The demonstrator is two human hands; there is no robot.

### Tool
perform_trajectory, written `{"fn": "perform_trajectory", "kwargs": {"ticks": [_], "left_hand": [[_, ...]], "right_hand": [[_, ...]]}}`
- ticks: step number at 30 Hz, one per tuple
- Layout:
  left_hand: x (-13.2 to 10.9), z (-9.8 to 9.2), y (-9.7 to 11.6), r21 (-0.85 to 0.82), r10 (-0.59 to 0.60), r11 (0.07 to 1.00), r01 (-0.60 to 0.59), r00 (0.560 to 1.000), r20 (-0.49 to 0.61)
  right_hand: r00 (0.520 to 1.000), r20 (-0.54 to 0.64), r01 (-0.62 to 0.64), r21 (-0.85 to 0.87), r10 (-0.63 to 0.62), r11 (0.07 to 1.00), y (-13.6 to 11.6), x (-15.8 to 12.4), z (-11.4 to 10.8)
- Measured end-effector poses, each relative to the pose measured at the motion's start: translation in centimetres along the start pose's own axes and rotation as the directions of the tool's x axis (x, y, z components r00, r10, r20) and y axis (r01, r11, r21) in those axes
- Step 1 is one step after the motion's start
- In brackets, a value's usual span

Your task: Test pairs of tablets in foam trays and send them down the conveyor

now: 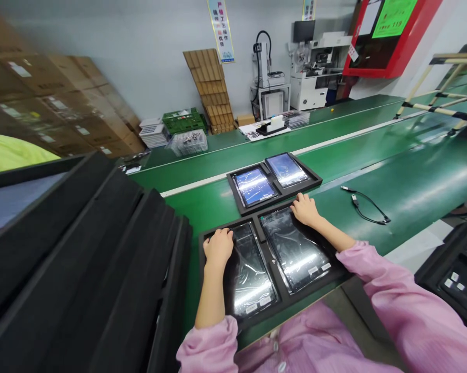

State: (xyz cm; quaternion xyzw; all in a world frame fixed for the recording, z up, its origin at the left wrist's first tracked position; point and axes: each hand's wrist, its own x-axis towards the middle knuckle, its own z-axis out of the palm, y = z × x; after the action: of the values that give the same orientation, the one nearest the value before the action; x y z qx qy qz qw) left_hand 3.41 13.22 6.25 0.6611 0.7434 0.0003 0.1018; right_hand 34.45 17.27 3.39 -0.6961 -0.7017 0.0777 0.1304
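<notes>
A black foam tray (270, 311) lies on the green conveyor belt right in front of me. It holds two dark tablets in clear wrap, one on the left (251, 274) and one on the right (295, 248). My left hand (217, 247) rests on the tray's far left corner with fingers curled over the edge. My right hand (305, 209) sits on the tray's far right edge, fingers bent down on it. Just beyond lies a second black tray (274, 181) with two tablets whose screens show blue.
A stack of black foam trays (85, 269) stands upright at my left. A black cable (363, 204) lies on the belt to the right. More black trays (454, 269) sit at the right edge. Cardboard boxes, a green crate and machines line the far wall.
</notes>
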Motion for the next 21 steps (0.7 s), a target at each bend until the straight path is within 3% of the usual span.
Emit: {"fn": "perform_trajectory", "kwargs": {"ticks": [8,15,21], "left_hand": [[1.1,-0.6,-0.3,0.007,-0.043,0.999,0.043,0.999,0.0],[0.4,-1.6,-0.4,-0.061,-0.047,0.997,0.042,0.996,-0.075],[1.4,-2.4,-0.8,-0.101,-0.048,0.993,0.054,0.997,0.06]], "right_hand": [[0.998,0.032,-0.066,0.25,0.06,0.966,2.8,2.5,0.8],[0.997,-0.066,-0.003,0.547,0.047,0.837,4.6,4.6,1.7],[0.991,-0.058,-0.055,0.643,0.12,0.764,4.6,5.9,2.8]]}}
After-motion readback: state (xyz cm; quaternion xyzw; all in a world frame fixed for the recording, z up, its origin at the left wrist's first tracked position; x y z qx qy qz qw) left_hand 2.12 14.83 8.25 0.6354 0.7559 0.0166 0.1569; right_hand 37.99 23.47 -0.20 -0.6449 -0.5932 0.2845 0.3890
